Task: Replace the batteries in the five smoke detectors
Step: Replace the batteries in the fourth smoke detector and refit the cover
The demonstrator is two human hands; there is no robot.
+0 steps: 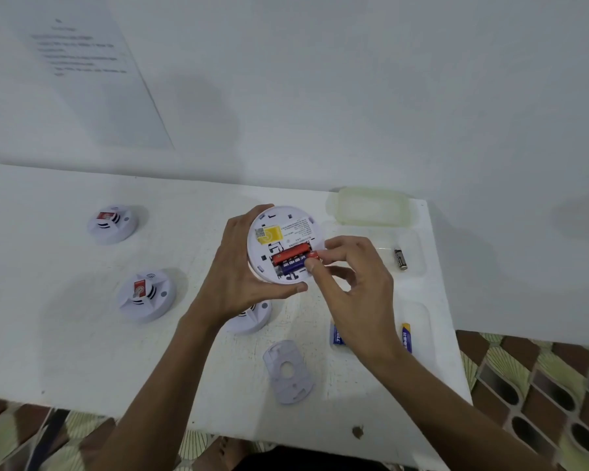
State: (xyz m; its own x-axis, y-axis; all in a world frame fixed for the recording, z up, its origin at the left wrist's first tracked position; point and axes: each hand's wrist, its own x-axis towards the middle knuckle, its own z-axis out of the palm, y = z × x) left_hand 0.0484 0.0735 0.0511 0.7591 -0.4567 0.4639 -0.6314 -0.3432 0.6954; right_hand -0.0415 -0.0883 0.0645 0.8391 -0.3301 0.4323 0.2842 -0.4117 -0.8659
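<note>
Along the right side of the desk (65,334) lie two shallow clear trays. The far tray (420,270) holds one dark battery (400,259), its long axis running away from the person. The near tray (426,321) holds two blue batteries. One (407,338) is near its right side. The other (336,335) is at its left, partly hidden by the right wrist. Both also lie pointing away. Beyond the trays, at the desk's far right corner, sits a yellowish translucent box (371,207).

The left grip (242,266) holds a detector (286,232) above the desk, fingers over its far rim and thumb on its near rim. The detector's back is turned up toward the camera. Its open bay (276,270) shows a red battery (291,253) in the far slot and a blue cell (295,265) in the near slot. Both lie lengthwise left to right, rising slightly toward the right.

The right grip (354,283) pinches a red battery end (315,255) at the bay's right edge. I cannot tell whether it belongs to the red battery in the slot or to another cell.

Three more detectors rest face up on the desk. One is far left (112,223), one is nearer (147,294), and one (252,321) is half hidden under the left grip. A loose back plate (288,375) lies flat near the front edge.
</note>
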